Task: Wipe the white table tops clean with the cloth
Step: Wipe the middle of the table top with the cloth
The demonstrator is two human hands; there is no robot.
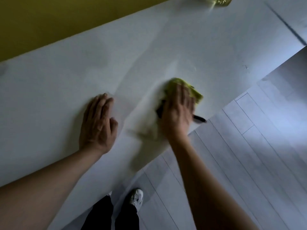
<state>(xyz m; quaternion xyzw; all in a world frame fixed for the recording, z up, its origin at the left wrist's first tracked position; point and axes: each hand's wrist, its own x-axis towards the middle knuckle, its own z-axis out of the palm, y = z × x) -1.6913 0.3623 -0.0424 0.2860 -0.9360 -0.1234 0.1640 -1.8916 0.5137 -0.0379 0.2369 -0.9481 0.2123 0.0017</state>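
A long white table top [132, 55] runs across the view from lower left to upper right. A yellow-green cloth [191, 88] lies on it near the front edge. My right hand [177, 112] presses flat on the cloth with straight fingers, and is blurred. Something dark [199, 119] sticks out from under that hand; I cannot tell what it is. My left hand [98, 123] rests flat on the bare table, palm down, to the left of the cloth.
A mustard-yellow wall [49, 22] runs behind the table. A seam [285, 25] splits the top at the far right, and a yellowish object [221, 1] lies at the upper edge. Grey plank floor [249, 155] and my shoes [136, 198] are below.
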